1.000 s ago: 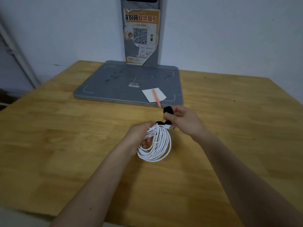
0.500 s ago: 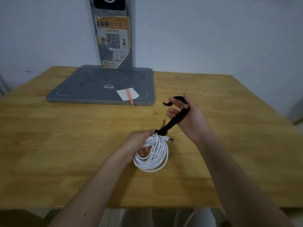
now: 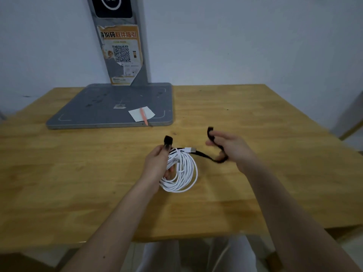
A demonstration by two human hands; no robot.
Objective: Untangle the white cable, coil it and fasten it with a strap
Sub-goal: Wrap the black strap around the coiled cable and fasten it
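Observation:
The white cable (image 3: 184,173) is wound into a round coil that hangs just above the wooden table (image 3: 255,183). My left hand (image 3: 159,163) grips the coil at its upper left and also pinches one end of the black strap there. The black strap (image 3: 204,155) runs from the top of the coil out to the right, past the cable's plug (image 3: 189,149). My right hand (image 3: 231,148) holds the strap's other end, which curls up over my fingers. That hand is a little blurred.
A grey flat base (image 3: 98,112) with an upright post (image 3: 121,46) carrying an orange poster stands at the back left. A white paper slip (image 3: 137,114) and an orange pen (image 3: 144,118) lie on its near right corner. The table's front edge is close below my arms.
My right hand has swung the strap's free end from above the coil out to the right and lower. One strap end now sticks up from my left hand. The camera has tilted up.

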